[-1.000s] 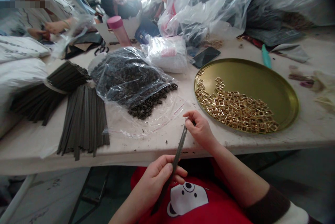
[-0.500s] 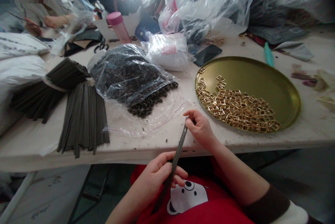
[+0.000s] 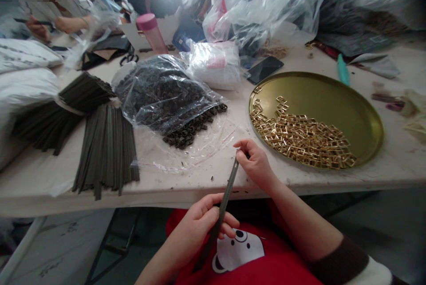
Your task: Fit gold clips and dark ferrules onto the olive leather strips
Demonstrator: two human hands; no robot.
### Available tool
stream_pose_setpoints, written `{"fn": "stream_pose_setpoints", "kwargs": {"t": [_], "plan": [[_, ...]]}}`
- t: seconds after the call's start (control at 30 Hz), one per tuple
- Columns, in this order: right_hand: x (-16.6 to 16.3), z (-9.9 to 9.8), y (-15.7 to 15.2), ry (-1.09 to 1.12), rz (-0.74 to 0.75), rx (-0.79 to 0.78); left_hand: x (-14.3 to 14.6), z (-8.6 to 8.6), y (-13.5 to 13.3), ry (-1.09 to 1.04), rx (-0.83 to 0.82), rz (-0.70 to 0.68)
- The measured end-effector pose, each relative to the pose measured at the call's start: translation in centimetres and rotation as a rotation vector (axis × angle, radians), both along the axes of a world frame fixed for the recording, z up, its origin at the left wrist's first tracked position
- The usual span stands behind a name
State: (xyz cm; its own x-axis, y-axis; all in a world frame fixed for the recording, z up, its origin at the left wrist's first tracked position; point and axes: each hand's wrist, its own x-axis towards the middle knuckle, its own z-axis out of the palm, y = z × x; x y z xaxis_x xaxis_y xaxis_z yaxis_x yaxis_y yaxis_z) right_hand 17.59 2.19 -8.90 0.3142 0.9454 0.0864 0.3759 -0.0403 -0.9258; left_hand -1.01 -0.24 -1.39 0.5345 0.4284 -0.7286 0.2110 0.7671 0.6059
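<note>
Both hands (image 3: 203,219) (image 3: 255,165), seemingly barely shifted, hold a strap (image 3: 227,189).

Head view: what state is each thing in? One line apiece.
Left hand: closed on dark strip
Right hand: pinching the strip's upper end
Dark strip: slanting, held by both hands
Strip bundle: banded
Clear bag: open, dark loops spilling out
Gold buckles: loose, heaped
Tray: partly covered
Pink bottle: standing, lid on
Phone: flat, dark
</note>
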Motion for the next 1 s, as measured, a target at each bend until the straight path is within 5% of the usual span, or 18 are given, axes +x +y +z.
{"fn": "stream_pose_setpoints", "kwargs": {"t": [1.0], "plan": [[0.23, -0.20, -0.03, 0.001, -0.008, 0.014, 0.18, -0.20, -0.22, 0.021, 0.014, -0.009]]}}
